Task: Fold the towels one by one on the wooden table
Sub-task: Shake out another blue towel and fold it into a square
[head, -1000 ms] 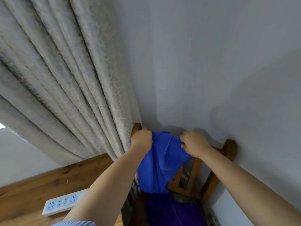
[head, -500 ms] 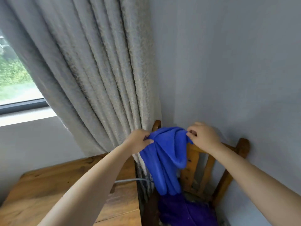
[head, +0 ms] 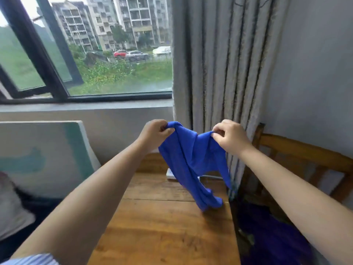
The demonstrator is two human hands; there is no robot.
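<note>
Lifted off the chair (head: pixel 298 150), the blue towel (head: pixel 191 159) now hangs over the desk (head: pixel 162 226), left hand (head: pixel 154 133) and right hand (head: pixel 230 136) each pinching an upper edge; a purple heap (head: pixel 271 238), perhaps another towel, lies half-hidden below.

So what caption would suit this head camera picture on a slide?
Left hand and right hand hold a blue towel bunched above the wooden table.

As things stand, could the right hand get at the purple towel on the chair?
Probably not at once: the right hand grips the blue towel held up over the wooden table. The purple towel lies low beside the table with nothing over it, so a freed hand could likely reach down.
</note>
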